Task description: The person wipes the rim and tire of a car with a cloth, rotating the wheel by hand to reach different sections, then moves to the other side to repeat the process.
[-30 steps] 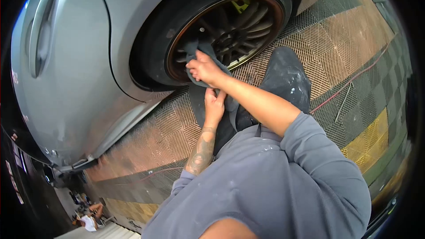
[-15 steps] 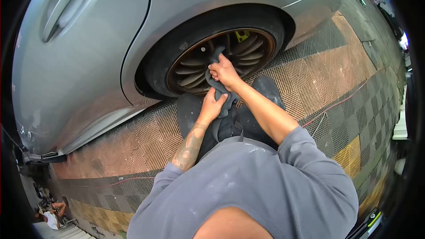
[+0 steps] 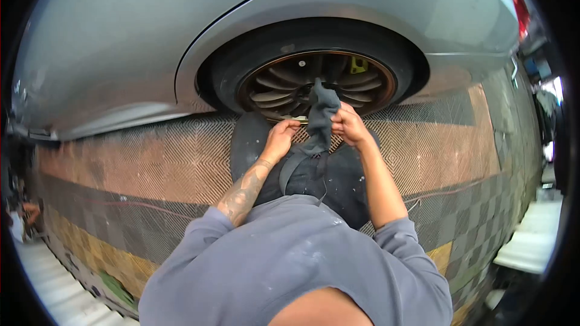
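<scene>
Drooping, the dark cloth [image 3: 322, 118] is clamped in the fingers of the right hand [image 3: 351, 128], apparently so its folds fall free; beside it curls the left hand [image 3: 280, 140], grip hard to tell. Beyond both hands' fingertips: the wheel [image 3: 277, 78].

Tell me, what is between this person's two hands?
A dark grey cloth lies between the left hand and the right hand, its edge in the right hand's fingers. The wheel shows behind. The head view shows this.
</scene>
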{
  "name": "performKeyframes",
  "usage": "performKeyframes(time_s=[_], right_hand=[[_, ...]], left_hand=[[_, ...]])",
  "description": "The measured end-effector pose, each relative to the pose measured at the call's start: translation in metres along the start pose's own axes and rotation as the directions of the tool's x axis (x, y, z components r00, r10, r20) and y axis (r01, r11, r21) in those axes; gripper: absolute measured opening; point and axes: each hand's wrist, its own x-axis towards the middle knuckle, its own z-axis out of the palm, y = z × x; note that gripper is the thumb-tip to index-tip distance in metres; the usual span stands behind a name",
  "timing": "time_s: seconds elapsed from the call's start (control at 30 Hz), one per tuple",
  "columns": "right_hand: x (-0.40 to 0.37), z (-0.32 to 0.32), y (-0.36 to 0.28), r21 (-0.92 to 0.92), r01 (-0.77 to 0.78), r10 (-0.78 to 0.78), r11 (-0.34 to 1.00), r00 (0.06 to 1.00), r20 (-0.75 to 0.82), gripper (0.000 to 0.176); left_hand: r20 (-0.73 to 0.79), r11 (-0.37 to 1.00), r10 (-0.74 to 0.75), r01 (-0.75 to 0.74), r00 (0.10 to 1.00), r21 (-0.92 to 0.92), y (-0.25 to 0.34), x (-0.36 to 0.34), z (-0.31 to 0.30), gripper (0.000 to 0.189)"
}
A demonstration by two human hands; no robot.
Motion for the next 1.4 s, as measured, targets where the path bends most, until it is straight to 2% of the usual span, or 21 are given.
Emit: performKeyframes(time_s=[0.13, 0.17, 0.2, 0.27, 0.3, 0.4, 0.47, 0.53, 0.57, 0.6, 0.8, 0.93, 1.03, 1.07, 1.13, 1.17, 1.23, 1.27, 1.33, 1.37, 1.4], right_hand=[[-0.016, 0.049, -0.018, -0.693, -0.030, 0.230, 0.720, 0.953, 0.197, 0.056], [-0.027, 0.074, -0.033, -0.854, 0.154, 0.213, 0.497, 0.932, 0.292, 0.067], [-0.013, 0.050, -0.007, -0.744, 0.624, -0.127, 0.240, 0.780, 0.613, 0.068], [-0.050, 0.067, -0.033, -0.659, 0.173, 0.042, 0.732, 0.954, 0.296, 0.076], [-0.060, 0.058, -0.033, -0.546, 0.186, -0.052, 0.817, 0.966, 0.252, 0.078], [-0.078, 0.017, -0.031, -0.454, 0.251, -0.258, 0.855, 0.965, 0.048, 0.084], [-0.085, -0.008, -0.019, -0.473, 0.200, -0.278, 0.858, 0.955, -0.100, 0.084], [-0.096, -0.024, -0.005, -0.505, 0.112, -0.230, 0.856, 0.957, -0.176, 0.085], [-0.099, -0.034, 0.006, -0.483, 0.078, -0.205, 0.872, 0.955, -0.216, 0.084], [-0.101, -0.036, 0.014, -0.458, 0.048, -0.183, 0.888, 0.950, -0.254, 0.083], [-0.079, -0.064, 0.063, -0.369, 0.078, -0.212, 0.926, 0.917, -0.339, 0.072], [-0.056, -0.065, 0.080, -0.394, 0.087, -0.244, 0.915, 0.897, -0.369, 0.053], [-0.037, -0.064, 0.094, -0.679, -0.030, -0.203, 0.734, 0.944, -0.261, 0.017], [-0.027, -0.050, 0.084, -0.907, -0.203, -0.043, 0.370, 0.971, -0.235, 0.023], [-0.005, -0.038, 0.104, -0.951, 0.293, -0.448, 0.102, 0.866, 0.219, 0.024], [0.002, -0.029, 0.112, -0.952, 0.286, -0.460, 0.114, 0.864, 0.205, 0.024], [0.011, 0.003, 0.110, -0.477, 0.177, -0.379, 0.861, 0.849, -0.369, 0.021], [0.020, -0.006, 0.118, -0.466, 0.175, -0.378, 0.867, 0.841, -0.387, 0.021], [0.035, -0.029, 0.142, -0.553, 0.149, -0.372, 0.820, 0.873, -0.316, 0.019], [0.020, -0.008, 0.123, -0.593, 0.038, -0.295, 0.804, 0.892, -0.342, 0.018], [0.017, -0.006, 0.119, -0.599, 0.028, -0.284, 0.800, 0.897, -0.338, 0.018]], left_hand=[[0.183, 0.904, 0.181, -0.237, 0.966, 0.355, 0.020, -0.001, 0.036, 0.027], [0.097, 0.781, 0.391, -0.386, 0.915, 0.492, -0.002, 0.004, 0.058, 0.024], [0.048, 0.603, 0.592, -0.482, 0.805, 0.636, -0.023, 0.014, 0.074, 0.022], [0.170, 0.740, 0.373, -0.403, 0.912, 0.538, -0.014, 0.022, 0.075, 0.031], [0.244, 0.777, 0.286, -0.374, 0.927, 0.507, 0.029, 0.022, 0.074, 0.041], [0.109, 0.945, 0.286, -0.299, 0.952, 0.132, 0.070, 0.032, 0.092, 0.049], [0.036, 0.948, 0.183, -0.186, 0.983, 0.259, 0.096, 0.041, 0.106, 0.035], [0.258, 0.527, 0.085, -0.263, 0.962, 0.808, 0.108, 0.064, 0.109, 0.025], [0.330, 0.189, -0.010, -0.322, 0.944, 0.928, 0.112, 0.071, 0.110, 0.021], [0.337, 0.132, 0.004, -0.335, 0.941, 0.933, 0.106, 0.075, 0.110, 0.022], [0.214, 0.621, 0.223, -0.308, 0.951, 0.721, 0.086, 0.059, 0.117, 0.026], [0.355, 0.618, 0.198, -0.397, 0.914, 0.678, 0.043, 0.072, 0.095, 0.029], [0.403, 0.688, 0.239, -0.447, 0.883, 0.571, -0.018, 0.066, 0.079, 0.031], [0.386, 0.716, 0.298, -0.472, 0.873, 0.515, -0.038, 0.056, 0.079, 0.032], [0.314, 0.726, 0.454, -0.551, 0.834, 0.412, -0.058, 0.037, 0.078, 0.033], [0.266, 0.712, 0.531, -0.594, 0.805, 0.376, -0.063, 0.031, 0.074, 0.034], [0.172, 0.643, 0.601, -0.600, 0.780, 0.476, -0.029, 0.015, 0.051, 0.032], [0.066, 0.579, 0.676, -0.585, 0.734, 0.568, -0.001, 0.005, 0.039, 0.031], [0.299, 0.305, 0.290, -0.384, 0.909, 0.872, 0.062, 0.008, 0.018, 0.033], [0.237, 0.392, 0.718, -0.662, 0.654, 0.638, 0.000, 0.028, 0.017, 0.031], [0.222, 0.403, 0.717, -0.654, 0.660, 0.640, 0.008, 0.029, 0.021, 0.031]])
